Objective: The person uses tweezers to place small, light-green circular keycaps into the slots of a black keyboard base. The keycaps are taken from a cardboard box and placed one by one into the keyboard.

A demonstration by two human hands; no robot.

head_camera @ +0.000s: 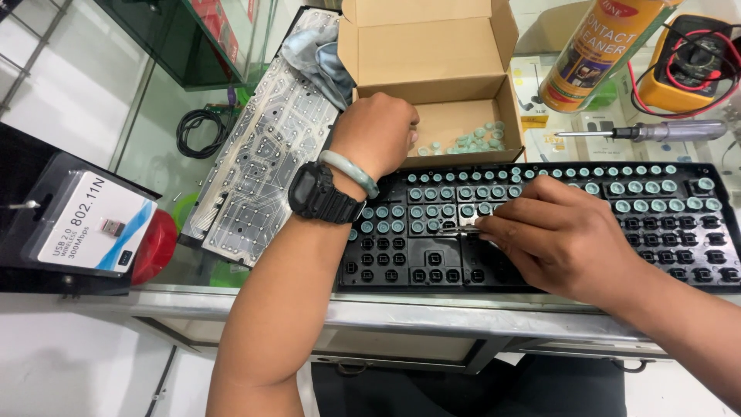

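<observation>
1. Glass tops the table [154,116], which has a metal front edge and is crowded with repair gear.
2. A black keyboard frame [540,232] lies along the near edge, its upper rows filled with small grey-green rubber domes [641,206] and its lower rows bare.
3. The left hand [376,133] reaches into an open cardboard box [432,54] just behind the frame; its fingers are curled down toward the loose domes [471,140] on the box floor, and whether they pinch one cannot be told.
4. A black wristwatch [320,193] and a pale bangle [349,171] sit on that wrist.
5. The right hand [563,235] rests on the frame's middle, fingers pressed together around slim metal tweezers [459,229] whose tips point left over the dome rows.
6. A clear keyboard membrane sheet [262,147] lies left of the box, with a grey cloth [316,54] at its far end.
7. Behind the frame lie a screwdriver [648,131], a spray can [598,50] and a yellow multimeter [691,69].
8. A packaged USB adapter [93,224] sits at the far left.
</observation>
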